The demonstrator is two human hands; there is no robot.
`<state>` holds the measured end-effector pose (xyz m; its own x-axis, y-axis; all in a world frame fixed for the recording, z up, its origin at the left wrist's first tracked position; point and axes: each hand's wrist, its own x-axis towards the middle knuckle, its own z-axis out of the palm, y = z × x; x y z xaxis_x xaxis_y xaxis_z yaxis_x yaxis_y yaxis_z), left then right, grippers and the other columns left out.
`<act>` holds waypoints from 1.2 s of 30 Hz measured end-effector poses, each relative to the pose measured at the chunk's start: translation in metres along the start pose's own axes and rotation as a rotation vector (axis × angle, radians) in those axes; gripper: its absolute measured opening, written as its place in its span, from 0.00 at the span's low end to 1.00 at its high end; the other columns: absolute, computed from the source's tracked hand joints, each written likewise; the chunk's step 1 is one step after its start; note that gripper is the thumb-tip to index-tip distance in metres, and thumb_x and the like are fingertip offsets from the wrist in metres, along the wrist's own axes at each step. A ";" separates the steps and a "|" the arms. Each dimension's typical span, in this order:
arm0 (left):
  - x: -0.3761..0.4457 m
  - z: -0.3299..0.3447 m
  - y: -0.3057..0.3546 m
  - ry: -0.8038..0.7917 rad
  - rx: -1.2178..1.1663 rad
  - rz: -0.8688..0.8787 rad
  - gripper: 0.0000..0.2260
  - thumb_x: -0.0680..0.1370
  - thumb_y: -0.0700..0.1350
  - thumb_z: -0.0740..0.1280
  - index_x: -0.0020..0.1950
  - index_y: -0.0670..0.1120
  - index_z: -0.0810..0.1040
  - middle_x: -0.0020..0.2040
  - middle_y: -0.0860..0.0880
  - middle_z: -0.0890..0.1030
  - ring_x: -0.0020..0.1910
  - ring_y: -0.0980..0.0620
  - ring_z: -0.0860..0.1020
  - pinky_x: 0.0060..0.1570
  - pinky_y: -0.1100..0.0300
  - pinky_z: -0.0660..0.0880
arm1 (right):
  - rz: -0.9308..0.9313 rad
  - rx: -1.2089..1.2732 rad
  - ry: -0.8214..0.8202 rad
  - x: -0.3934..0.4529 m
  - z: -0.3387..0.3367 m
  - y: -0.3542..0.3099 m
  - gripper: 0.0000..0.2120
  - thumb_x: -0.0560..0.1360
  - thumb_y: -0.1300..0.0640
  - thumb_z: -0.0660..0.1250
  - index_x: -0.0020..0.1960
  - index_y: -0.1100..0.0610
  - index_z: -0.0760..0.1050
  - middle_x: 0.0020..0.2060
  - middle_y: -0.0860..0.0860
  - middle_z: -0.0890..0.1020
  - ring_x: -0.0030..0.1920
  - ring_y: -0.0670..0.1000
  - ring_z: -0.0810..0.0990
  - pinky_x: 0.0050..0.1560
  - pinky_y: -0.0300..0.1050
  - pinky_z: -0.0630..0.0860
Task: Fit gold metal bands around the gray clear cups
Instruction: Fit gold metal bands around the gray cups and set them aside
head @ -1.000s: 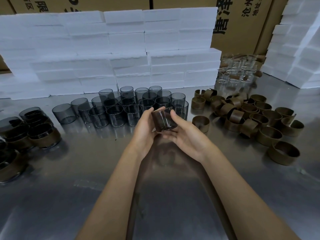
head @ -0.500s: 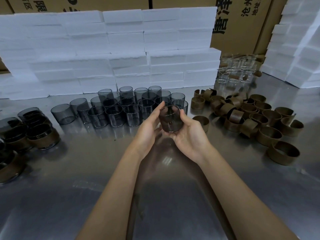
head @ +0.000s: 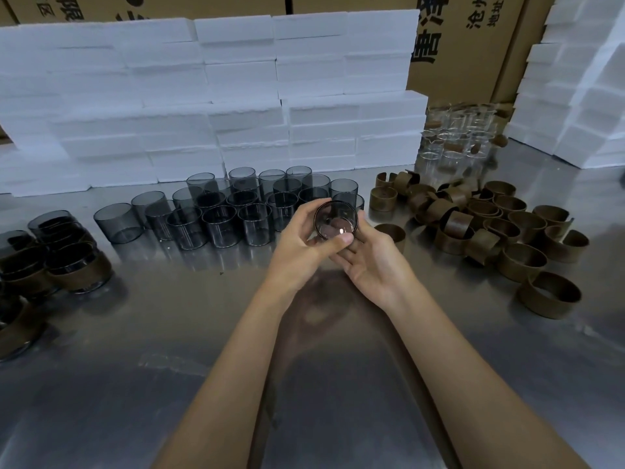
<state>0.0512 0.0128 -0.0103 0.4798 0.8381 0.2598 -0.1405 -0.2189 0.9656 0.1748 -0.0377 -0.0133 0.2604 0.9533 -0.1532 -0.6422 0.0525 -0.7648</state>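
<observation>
A gray clear cup [head: 335,219] is held above the steel table, tipped so its open mouth faces me. My left hand [head: 301,245] grips it from the left, thumb across its lower rim. My right hand [head: 370,262] cradles it from below and the right with curled fingers. Several bare gray cups [head: 236,204] stand in a cluster behind the hands. A heap of gold bands [head: 480,228] lies to the right. Cups with bands fitted [head: 77,265] are grouped at the far left.
White foam blocks [head: 216,96] are stacked along the back, more at the right [head: 575,96], with cardboard boxes [head: 473,45] behind. Clear colourless glasses [head: 456,137] stand at the back right. The steel table [head: 169,333] is bare in front of me.
The cup has been turned in both hands from lying on its side to facing its mouth toward me, and it sits a little farther right.
</observation>
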 end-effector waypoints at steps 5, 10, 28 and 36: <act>-0.003 0.003 0.007 0.220 0.028 0.005 0.20 0.70 0.43 0.81 0.58 0.46 0.79 0.52 0.50 0.86 0.51 0.58 0.84 0.52 0.67 0.78 | -0.028 -0.113 -0.038 -0.001 0.004 0.007 0.18 0.84 0.52 0.61 0.67 0.62 0.76 0.60 0.60 0.84 0.62 0.55 0.83 0.63 0.48 0.79; -0.001 0.000 0.009 0.367 -0.062 -0.042 0.07 0.78 0.47 0.74 0.50 0.44 0.81 0.44 0.53 0.86 0.44 0.62 0.83 0.42 0.72 0.75 | -0.003 -0.153 -0.035 -0.003 0.009 0.010 0.20 0.83 0.51 0.63 0.70 0.63 0.75 0.61 0.60 0.84 0.62 0.55 0.83 0.66 0.50 0.78; -0.005 0.009 0.002 0.100 0.323 -0.002 0.41 0.74 0.49 0.78 0.82 0.56 0.60 0.73 0.61 0.71 0.70 0.65 0.70 0.69 0.67 0.65 | 0.040 0.018 0.044 -0.001 0.003 0.003 0.20 0.81 0.46 0.66 0.65 0.60 0.78 0.53 0.58 0.87 0.52 0.53 0.87 0.48 0.45 0.84; 0.003 -0.001 0.006 0.234 -0.214 -0.007 0.19 0.83 0.43 0.65 0.71 0.61 0.74 0.58 0.49 0.84 0.58 0.50 0.83 0.57 0.50 0.81 | -0.334 -0.640 0.076 -0.007 0.009 0.005 0.22 0.77 0.43 0.72 0.67 0.51 0.75 0.49 0.49 0.82 0.47 0.45 0.82 0.48 0.40 0.81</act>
<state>0.0504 0.0143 -0.0040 0.2724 0.9369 0.2190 -0.3289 -0.1232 0.9363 0.1635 -0.0410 -0.0103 0.4331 0.8923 0.1272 0.0224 0.1304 -0.9912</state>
